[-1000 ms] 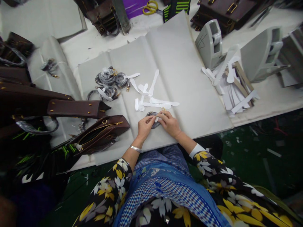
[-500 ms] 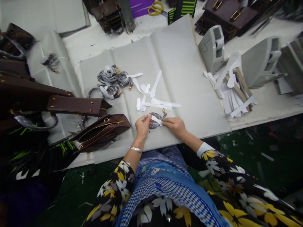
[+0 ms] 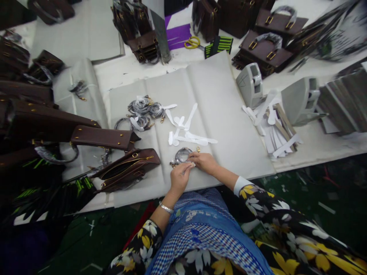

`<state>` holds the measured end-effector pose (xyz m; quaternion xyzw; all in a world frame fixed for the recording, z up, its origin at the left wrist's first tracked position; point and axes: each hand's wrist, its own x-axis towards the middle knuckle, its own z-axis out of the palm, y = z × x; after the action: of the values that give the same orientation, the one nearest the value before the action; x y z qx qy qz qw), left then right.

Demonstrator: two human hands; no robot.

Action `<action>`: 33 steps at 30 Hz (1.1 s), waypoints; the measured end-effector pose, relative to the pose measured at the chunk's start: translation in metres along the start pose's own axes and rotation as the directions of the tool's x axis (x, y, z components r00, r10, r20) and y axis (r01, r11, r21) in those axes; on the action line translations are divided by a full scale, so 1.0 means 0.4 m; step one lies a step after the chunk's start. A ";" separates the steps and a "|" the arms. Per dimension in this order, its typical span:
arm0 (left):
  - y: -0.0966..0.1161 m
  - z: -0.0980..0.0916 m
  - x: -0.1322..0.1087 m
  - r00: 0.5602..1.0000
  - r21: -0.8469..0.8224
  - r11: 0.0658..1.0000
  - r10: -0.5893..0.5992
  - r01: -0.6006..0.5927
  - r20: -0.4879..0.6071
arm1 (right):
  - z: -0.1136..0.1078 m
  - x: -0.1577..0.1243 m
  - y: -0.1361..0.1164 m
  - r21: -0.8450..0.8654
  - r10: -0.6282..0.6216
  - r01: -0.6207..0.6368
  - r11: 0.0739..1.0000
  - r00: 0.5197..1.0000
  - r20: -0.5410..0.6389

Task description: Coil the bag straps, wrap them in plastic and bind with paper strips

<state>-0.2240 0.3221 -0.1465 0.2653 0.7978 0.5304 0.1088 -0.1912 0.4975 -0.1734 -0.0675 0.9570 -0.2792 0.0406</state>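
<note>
A coiled dark strap in clear wrap (image 3: 182, 154) lies on the grey sheet at the near edge, a gold clasp at its upper right. My left hand (image 3: 180, 176) pinches a white strip (image 3: 193, 164) at the coil's lower right side. Against the coil's right side, my right hand (image 3: 203, 162) has its fingers closed; what they grip is mostly hidden. Just beyond is a loose pile of white notched strips (image 3: 183, 128). More wrapped strap coils (image 3: 140, 107) lie to the left of that pile.
An unzipped brown handbag (image 3: 129, 168) lies left of my hands, with more brown bags (image 3: 100, 137) behind it. To the right, a grey holder (image 3: 301, 101) stands beside stacked white strips (image 3: 276, 133). Yellow-handled scissors (image 3: 192, 42) rest at the back.
The view has shifted, so the table sits lower in the picture. My hands have come closer together, and the white strip that stretched across the coil is now mostly hidden at my fingertips.
</note>
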 end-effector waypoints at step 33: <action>0.074 -0.102 0.275 0.993 0.577 0.808 0.083 -0.117 0.084 | -0.261 0.027 0.051 -0.037 -0.177 0.174 0.984 0.979 -0.102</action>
<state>-0.3251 0.3580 -0.0910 0.3420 0.9031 0.2591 0.0163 -0.2161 0.5681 -0.0969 -0.1373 0.9520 -0.2713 -0.0354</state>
